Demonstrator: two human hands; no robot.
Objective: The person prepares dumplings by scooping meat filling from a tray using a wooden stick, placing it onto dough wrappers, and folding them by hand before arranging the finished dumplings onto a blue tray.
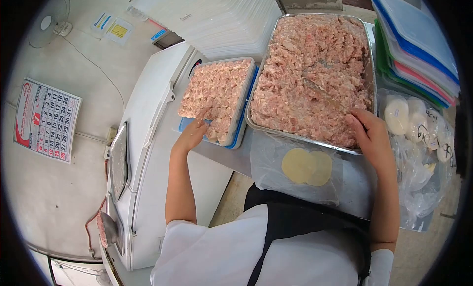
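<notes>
My left hand (192, 134) is at the near-left corner of a shallow plastic tray (242, 108) filled with rows of meat-filled dumplings (217, 86). Its fingers are bent together at a dumpling in the front rows, partly hidden by the hand. My right hand (368, 133) is over the near-right corner of a large metal pan (305, 136) heaped with ground meat (315, 49). It is closed at the end of a meat-smeared spatula (320, 93) whose blade lies in the mixture; the handle is mostly hidden. Round yellowish wrappers (306, 167) lie on clear plastic before me.
Stacked white trays (231, 25) stand behind. Coloured lids (419, 39) and bagged white rounds (419, 123) are at the right. A white chest freezer (162, 133) is on the left, near a wall calendar (47, 119). A blue lid (239, 135) sits under the dumpling tray.
</notes>
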